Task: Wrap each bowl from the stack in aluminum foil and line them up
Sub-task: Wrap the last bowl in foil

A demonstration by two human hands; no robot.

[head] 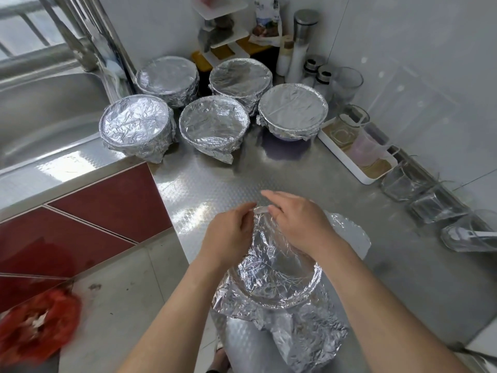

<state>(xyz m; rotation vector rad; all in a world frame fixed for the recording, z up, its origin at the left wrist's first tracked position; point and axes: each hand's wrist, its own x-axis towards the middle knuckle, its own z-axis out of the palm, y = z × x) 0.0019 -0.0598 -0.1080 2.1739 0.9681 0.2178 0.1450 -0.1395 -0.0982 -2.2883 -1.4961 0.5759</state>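
Pinching foil (269, 278), apparently, five wrapped bowls (213, 125) behind

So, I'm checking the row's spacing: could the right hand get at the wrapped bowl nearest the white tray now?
Probably yes, once freed: the right hand is pinching foil on the near bowl, but only bare counter lies between it and that wrapped bowl.

light: bright daylight from window (24, 30) | glare: desk (193, 211) sheen below window | blur: red cloth (37, 327) far below window | edges: bowed
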